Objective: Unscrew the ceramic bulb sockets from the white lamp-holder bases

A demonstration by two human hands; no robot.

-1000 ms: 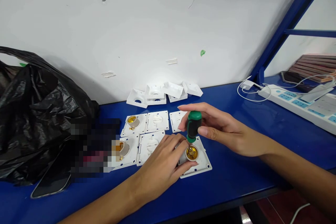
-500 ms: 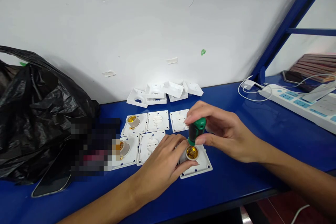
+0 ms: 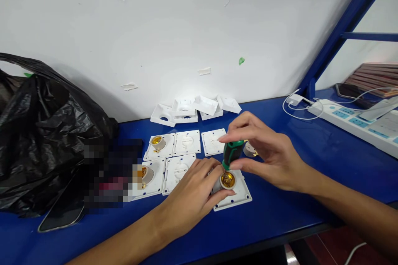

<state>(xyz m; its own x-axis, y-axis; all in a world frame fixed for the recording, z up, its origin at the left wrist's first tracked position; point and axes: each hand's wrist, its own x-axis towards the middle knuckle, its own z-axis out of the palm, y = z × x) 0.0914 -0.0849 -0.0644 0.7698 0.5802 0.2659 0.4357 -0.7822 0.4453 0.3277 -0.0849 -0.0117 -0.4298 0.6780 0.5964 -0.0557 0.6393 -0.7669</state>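
Note:
My right hand grips a short screwdriver with a green and black handle, held nearly upright. Its tip goes down into a lamp socket with a brass-coloured inside. That socket sits on a square white base plate. With thumb and fingers, my left hand clasps the socket from the left and steadies it on the plate. Partly hidden behind my right hand lies a loose lamp socket. To the left, one white plate and another behind it carry sockets of their own.
Several bare white plates lie behind my hands. White covers are heaped against the wall. A black plastic bag and a phone are on the left. At the right stands a power strip with a white cable.
My right hand has shifted its fingers on the screwdriver, whose handle has turned and tilts slightly differently. More of the loose socket behind that hand shows. My left hand stays put.

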